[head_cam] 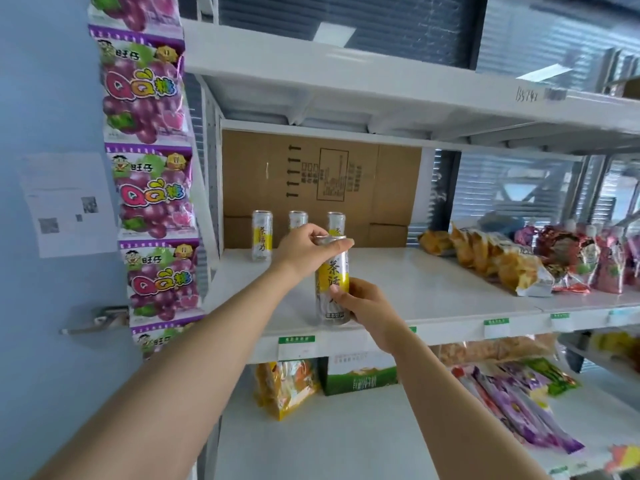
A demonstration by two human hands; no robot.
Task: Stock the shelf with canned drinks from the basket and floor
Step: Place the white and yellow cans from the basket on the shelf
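The left grip [302, 248] pinches the top of an upright can [331, 273] at the front edge of the shelf [433, 289]; the right grip [363, 305] curls round its lower half. 3 more cans [262, 237] stand behind.

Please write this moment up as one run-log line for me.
can: upright at shelf front edge | left hand: grips its top | right hand: holds its lower body | three cans: standing at shelf back

Bright, even daylight with soft shadows; wide-angle bending and blur toward the right edge.
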